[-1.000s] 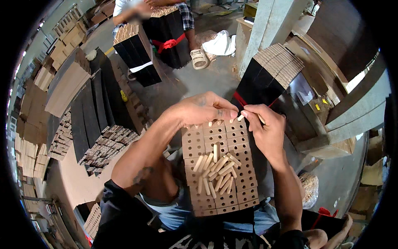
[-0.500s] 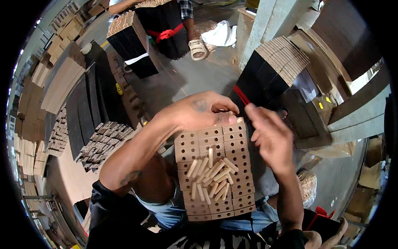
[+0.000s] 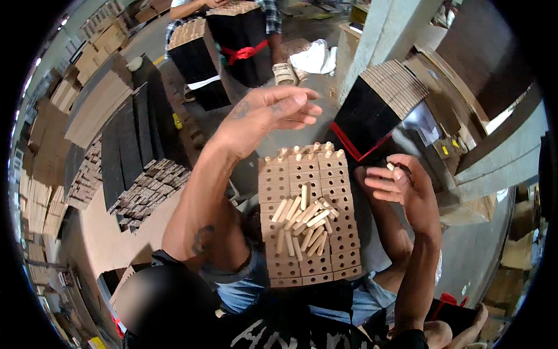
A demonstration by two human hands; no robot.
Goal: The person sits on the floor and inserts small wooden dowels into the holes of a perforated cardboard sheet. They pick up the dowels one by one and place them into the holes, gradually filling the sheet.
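Observation:
A slab of light wooden blocks [image 3: 308, 180], full of holes, rests on my lap. Several loose wooden dowels [image 3: 305, 224] lie in a heap on its middle. Short dowels [image 3: 302, 152] stand upright in the holes along its far edge. My left hand [image 3: 267, 113] hovers above that far edge with the fingers stretched out and nothing visible in them. My right hand [image 3: 404, 189] is just off the slab's right side and pinches a small dowel [image 3: 390, 167] between its fingertips.
A black stack of panels with a red strap [image 3: 378, 110] stands right behind the slab. Beyond it is a concrete pillar [image 3: 383, 29]. Another person handles a black strapped bundle [image 3: 244, 52] at the top. Dark panels [image 3: 125, 151] and small wooden pieces [image 3: 151, 186] lie at the left.
My left hand has lifted off the slab's far edge and risen above it. My right hand has moved from the far edge out to the slab's right side.

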